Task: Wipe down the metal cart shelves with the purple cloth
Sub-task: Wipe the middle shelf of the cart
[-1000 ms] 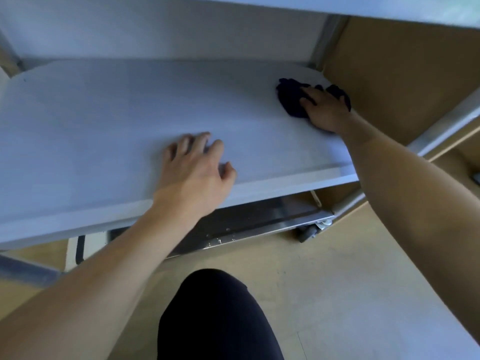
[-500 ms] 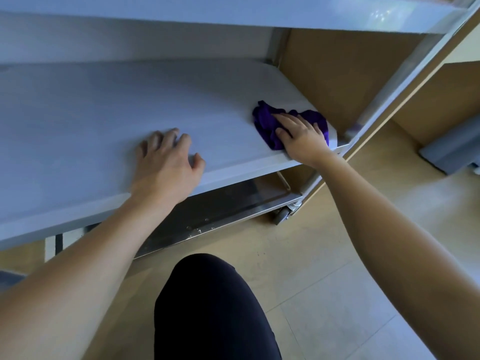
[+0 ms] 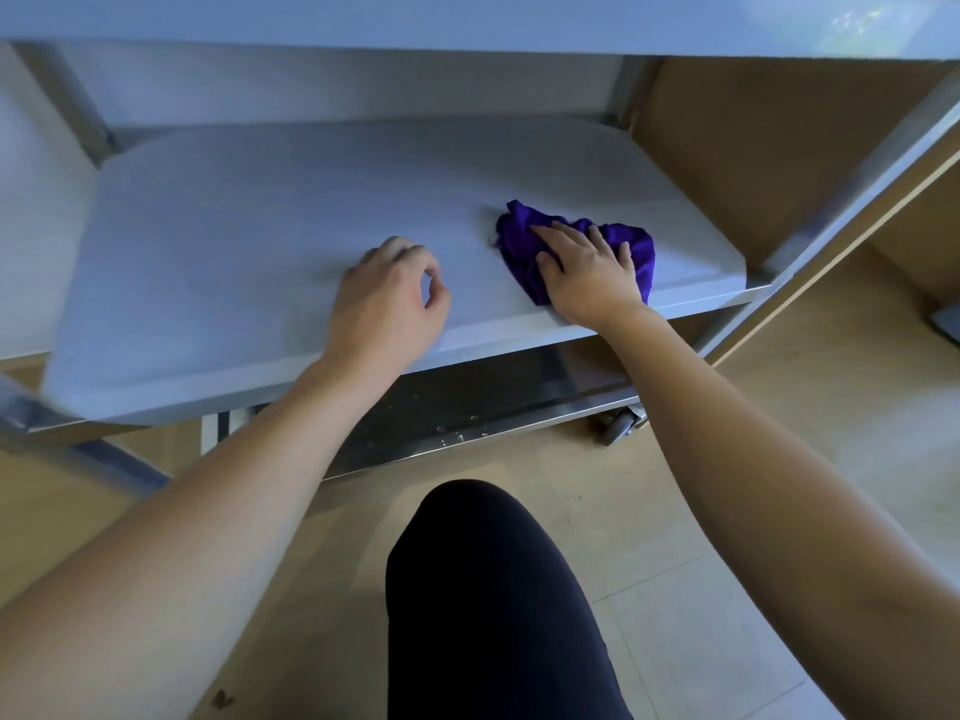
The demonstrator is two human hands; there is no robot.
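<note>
The metal cart's middle shelf (image 3: pixel 249 241) spreads across the view, pale grey and flat. A crumpled purple cloth (image 3: pixel 519 236) lies on its right half, near the front edge. My right hand (image 3: pixel 582 272) presses flat on the cloth with straight, spread fingers. My left hand (image 3: pixel 389 298) sits on the bare shelf just left of the cloth, fingers curled under with the tips on the metal, holding nothing. The top shelf (image 3: pixel 467 18) overhangs above, and a darker bottom shelf (image 3: pixel 493 402) shows below.
Cart posts (image 3: pixel 623 90) rise at the back corners. A caster wheel (image 3: pixel 618 423) stands at the lower right of the cart. Brown board panels (image 3: pixel 737 148) flank the right side. My dark-clad knee (image 3: pixel 488 605) is over the tiled floor (image 3: pixel 779 433).
My right hand has slid the cloth from the shelf's far right corner toward the front and then leftward. My left hand's fingers have curled from flat to bent.
</note>
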